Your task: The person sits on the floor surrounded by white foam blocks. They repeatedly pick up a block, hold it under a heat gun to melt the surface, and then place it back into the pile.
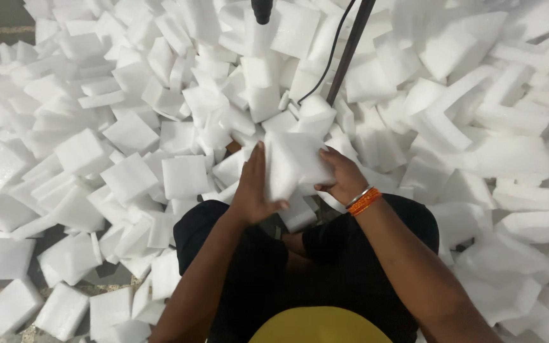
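yellow cloth (pixel 319 325), smooth and rounded, shows at the bottom edge of the view, and above it lie the person's two knees in black fabric (pixel 249 254). two bare forearms rise from there. the left hand (pixel 254 190) is clamped flat along the side of a stack of foam squares (pixel 293 165), thumb curled round its lower corner; the right hand (pixel 341 178) grips the stack's other side, fingers partly hidden behind the foam. on the right wrist sit two bangles (pixel 364 201), one orange and beaded, one silvery. the stack is soft, white, finely grained foam in thin square slabs; how many slabs are in it cannot be told. it is held in the air just beyond the knees, at the near edge of the heap. all round lies a heap of loose foam pieces (pixel 128 133), squares and a few long strips, far too many to count, covering the floor. farther off one dark metal rod (pixel 351 51) slants up, one black cable (pixel 332 57) beside it.
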